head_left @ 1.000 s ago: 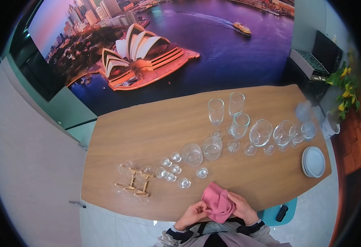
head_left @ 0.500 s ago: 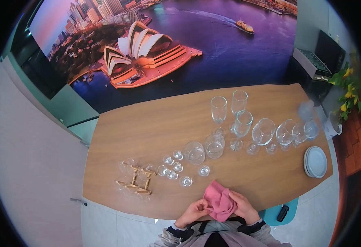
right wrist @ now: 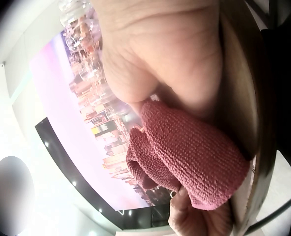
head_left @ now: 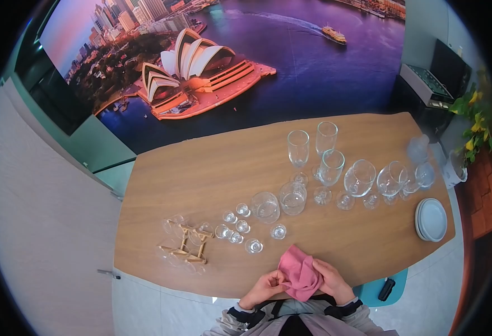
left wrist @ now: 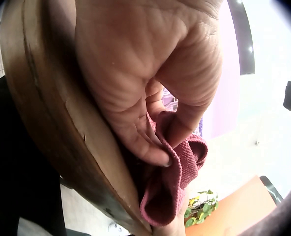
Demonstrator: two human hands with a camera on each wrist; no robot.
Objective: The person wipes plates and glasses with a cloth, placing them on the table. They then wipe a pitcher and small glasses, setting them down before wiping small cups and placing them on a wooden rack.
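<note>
A pink cloth (head_left: 300, 274) is bunched up at the table's near edge, between the two hands. From the left side, my left hand (head_left: 265, 287) pinches a fold of it between thumb and fingers; the left wrist view shows the folded cloth (left wrist: 180, 164) at the fingertips. My right hand (head_left: 334, 280) grips the cloth from the other side, and in the right wrist view the cloth (right wrist: 199, 152) covers most of its fingers. I cannot tell whether anything is inside the bundle. Several small glasses (head_left: 242, 226) stand just beyond the hands.
Two wide tumblers (head_left: 265, 208) stand mid-table, with several stemmed glasses (head_left: 360, 178) behind and to the right. A wooden rack (head_left: 195, 259) holding clear glasses is at the left. Stacked white plates (head_left: 432, 220) sit near the right edge. A teal stool (head_left: 372, 291) is below the table.
The head view has shifted slightly, so the tabletop things appear a little further right. Both hands keep their hold on the cloth with hardly any movement.
</note>
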